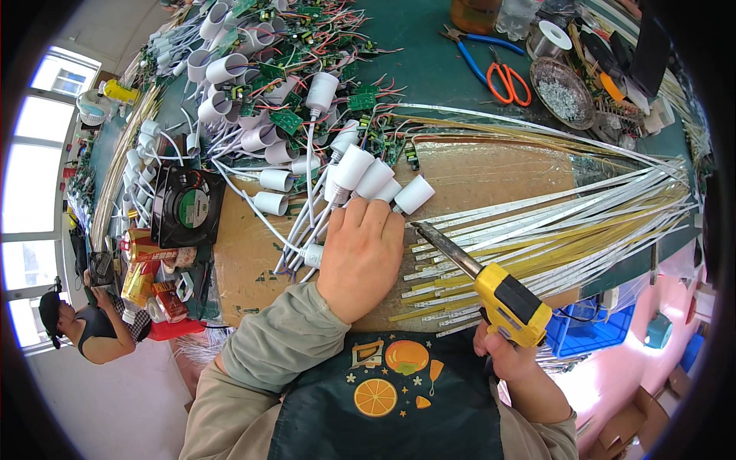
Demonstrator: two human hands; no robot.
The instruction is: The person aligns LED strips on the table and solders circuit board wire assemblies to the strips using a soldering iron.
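My left hand [360,257] lies palm down at the middle of the work board, its fingers bent together over a bunch of white cylindrical sockets [354,166] with white cables. One socket [414,195] pokes out just beyond the fingertips. What the fingers press on underneath is hidden. In my right hand [507,354] is a yellow and black soldering gun [512,302], held by its grip. The gun's metal tip points up and left, close to my left fingers. Long white and yellow LED strips [537,238] fan out under and beyond the gun.
Behind the sockets lies a heap of green circuit boards [285,120] with red wires. Blue-handled pliers [471,61], orange scissors [507,83], a solder spool [552,38] and a metal dish [563,90] sit at far right. A black fan [186,205] stands left. Another person [90,326] works beyond.
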